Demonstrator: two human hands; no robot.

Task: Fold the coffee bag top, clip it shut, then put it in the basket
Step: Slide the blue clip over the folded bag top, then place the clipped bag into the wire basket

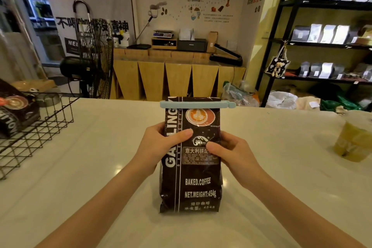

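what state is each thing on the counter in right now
coffee bag: upright on the counter, top folded
clip: shut across the bag top
left hand: gripping the bag's side
right hand: gripping the bag's other side
wire basket: holds another bag

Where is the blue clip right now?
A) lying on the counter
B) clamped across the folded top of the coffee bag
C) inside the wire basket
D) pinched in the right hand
B: the clip sits straight across the folded top of the bag, which stands on the counter while the left hand and right hand grip its sides lower down.
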